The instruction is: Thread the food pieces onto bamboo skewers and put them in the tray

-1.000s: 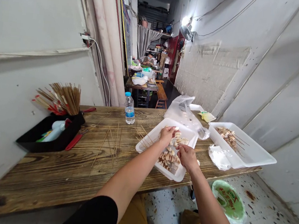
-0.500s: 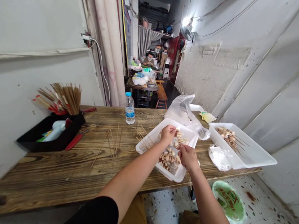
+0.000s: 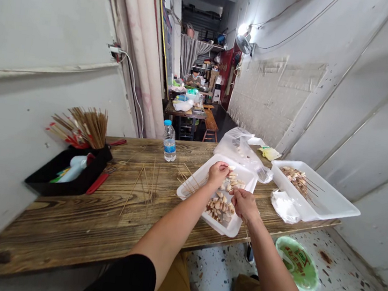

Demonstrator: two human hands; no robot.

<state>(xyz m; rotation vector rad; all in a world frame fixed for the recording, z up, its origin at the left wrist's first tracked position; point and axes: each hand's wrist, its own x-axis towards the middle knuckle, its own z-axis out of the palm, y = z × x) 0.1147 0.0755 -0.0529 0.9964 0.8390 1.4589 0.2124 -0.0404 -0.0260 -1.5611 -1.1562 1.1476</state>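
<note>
My left hand [image 3: 218, 173] is over the far part of a white plastic tray [image 3: 189, 182], its fingers pinched on a pale garlic clove [image 3: 231, 168]. Lower and to the right, my right hand [image 3: 243, 202] is closed over the tray's right side. A thin wooden skewer [image 3: 248, 236] shows below its wrist and seems to run up into the fist; the fingers hide most of it. More garlic cloves [image 3: 220, 207], cream and brownish, lie in the tray near both hands. Several bare skewers [image 3: 190, 179] rest across the tray's left rim.
Loose skewers [image 3: 142, 184] and a water bottle [image 3: 170, 142] are on the wooden table [image 3: 99, 228]. A black box [image 3: 65, 186] holds bundled skewers. Filled skewers lie in a second tray [image 3: 335, 200]. A plastic bag [image 3: 238, 146] and a lined bin [image 3: 297, 264] are close by. Someone sits far back.
Both hands keep almost the same place and grip over the tray. The whole view has shifted very slightly.
</note>
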